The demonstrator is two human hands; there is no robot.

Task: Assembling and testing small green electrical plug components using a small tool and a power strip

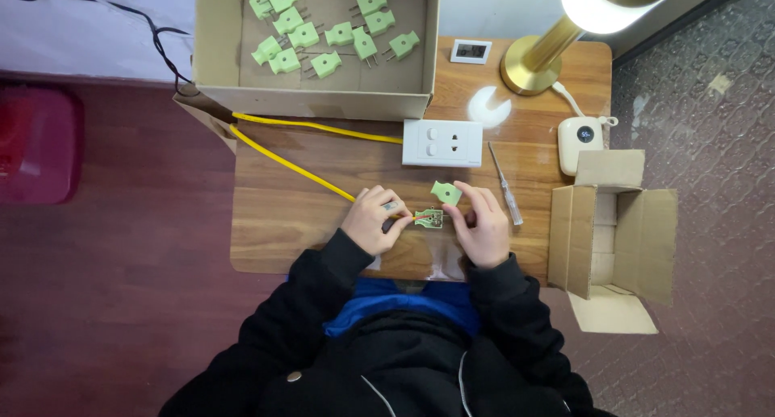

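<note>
Hands point(428, 219) on open plug point(430, 217) | screwdriver point(506, 184) beside | socket point(441, 142) behind

A small wooden table point(323, 215) with rounded corners stands on a dark reddish floor point(113, 288). To the right the floor covering changes to a grey patterned surface point(710, 102), perhaps embossed vinyl or a mat. Along the top runs a pale wall point(73, 29), with a black cable point(153, 37) trailing down it. A brass-coloured lamp point(557, 46) stands on the table's far right corner, lit, throwing a bright crescent on the wood. A blurred red object point(36, 142) sits at the left edge.
</note>
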